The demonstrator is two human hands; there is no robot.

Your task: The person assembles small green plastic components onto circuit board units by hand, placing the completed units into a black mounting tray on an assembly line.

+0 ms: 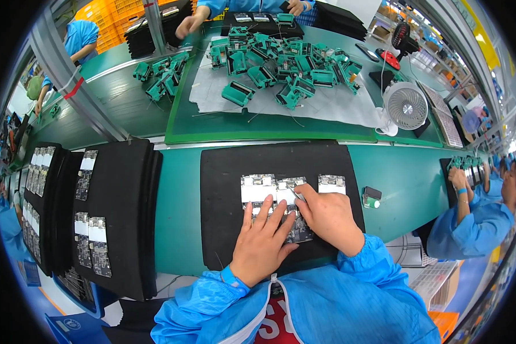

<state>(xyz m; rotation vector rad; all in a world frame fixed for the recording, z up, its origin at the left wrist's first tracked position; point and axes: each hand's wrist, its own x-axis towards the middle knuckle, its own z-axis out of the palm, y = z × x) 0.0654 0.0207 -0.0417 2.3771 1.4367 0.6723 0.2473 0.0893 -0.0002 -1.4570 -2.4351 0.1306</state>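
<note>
In front of me, a black foam mat carries several circuit boards with white and metallic patches. My left hand lies flat with its fingers stretched over the left board and the middle board. Closed in a pinch, my right hand holds a thin metal tool, its tip at the upper part of the middle board. The fingers hide most of the tool, so its exact kind does not show. Just beyond that hand sits another board, partly covered by it.
Stacked black foam mats with more boards stand to the left. Green plastic fixtures lie heaped on a white sheet across the bench. A white fan is at the far right. Small dark and green pieces lie right of my mat. Co-workers sit around.
</note>
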